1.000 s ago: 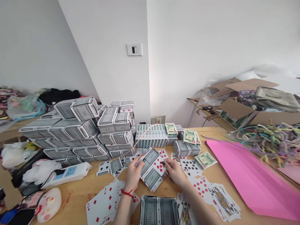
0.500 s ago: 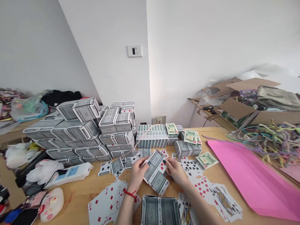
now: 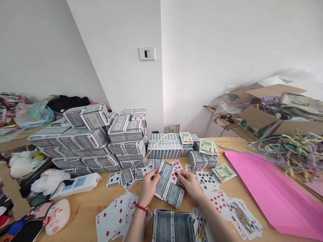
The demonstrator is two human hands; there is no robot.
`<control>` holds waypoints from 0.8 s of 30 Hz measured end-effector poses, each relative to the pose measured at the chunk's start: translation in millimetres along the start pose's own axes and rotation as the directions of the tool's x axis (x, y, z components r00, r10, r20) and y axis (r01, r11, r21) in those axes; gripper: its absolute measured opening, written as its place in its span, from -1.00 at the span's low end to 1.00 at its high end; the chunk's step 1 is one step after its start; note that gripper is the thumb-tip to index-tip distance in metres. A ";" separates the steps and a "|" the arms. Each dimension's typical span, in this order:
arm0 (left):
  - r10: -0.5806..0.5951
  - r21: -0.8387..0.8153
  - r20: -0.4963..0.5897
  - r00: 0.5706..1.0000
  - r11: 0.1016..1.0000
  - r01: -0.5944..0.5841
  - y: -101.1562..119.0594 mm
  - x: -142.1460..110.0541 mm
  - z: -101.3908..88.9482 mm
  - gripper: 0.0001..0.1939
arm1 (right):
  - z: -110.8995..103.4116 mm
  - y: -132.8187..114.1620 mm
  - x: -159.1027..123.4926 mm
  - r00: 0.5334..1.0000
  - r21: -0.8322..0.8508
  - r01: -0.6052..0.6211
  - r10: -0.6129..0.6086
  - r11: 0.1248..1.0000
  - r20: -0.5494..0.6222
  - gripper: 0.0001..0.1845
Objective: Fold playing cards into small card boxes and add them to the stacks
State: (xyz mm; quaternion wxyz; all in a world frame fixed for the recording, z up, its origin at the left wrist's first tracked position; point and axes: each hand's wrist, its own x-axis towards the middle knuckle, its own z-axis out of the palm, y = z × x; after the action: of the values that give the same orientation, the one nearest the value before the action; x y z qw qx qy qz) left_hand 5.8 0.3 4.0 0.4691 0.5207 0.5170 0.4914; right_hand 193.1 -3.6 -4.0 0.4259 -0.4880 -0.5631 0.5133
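My left hand [image 3: 149, 185], with a red string bracelet at the wrist, pinches the left edge of a panel of joined playing cards [image 3: 174, 193], patterned grey backs up. My right hand [image 3: 189, 184], dark-nailed, is closed at the panel's right side, where a card showing red hearts [image 3: 173, 176] sticks out. Its fingertips partly cover that edge. Tilted between both hands, the panel hangs just above the table. Below it, near my body, stands an open box made of cards [image 3: 173, 212].
Stacked card-built blocks [image 3: 83, 141] fill the back left. Loose cards lie on both sides, such as diamonds [image 3: 112, 215] and a queen [image 3: 241, 215]. Green card packs [image 3: 208, 147] sit at the back right, near pink paper [image 3: 267, 191]. A power strip [image 3: 75, 185] lies left.
The panel has turned slightly, its lower end swinging a little to the right and up. Both hands keep hold of it. The whole view has shifted slightly.
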 end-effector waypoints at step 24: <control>-0.056 -0.098 -0.034 0.998 0.994 0.052 8.8 -4.0 1.7 -0.62 | -8.6 0.7 3.9 0.982 0.321 -0.095 0.037 0.942 0.183 -0.66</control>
State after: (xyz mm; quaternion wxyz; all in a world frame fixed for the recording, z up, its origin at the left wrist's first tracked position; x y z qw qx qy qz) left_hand 8.3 -3.9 12.5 0.4974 0.4739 0.5149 0.5127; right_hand 201.0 1.6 -3.8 0.4327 -0.3818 -0.4880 0.6548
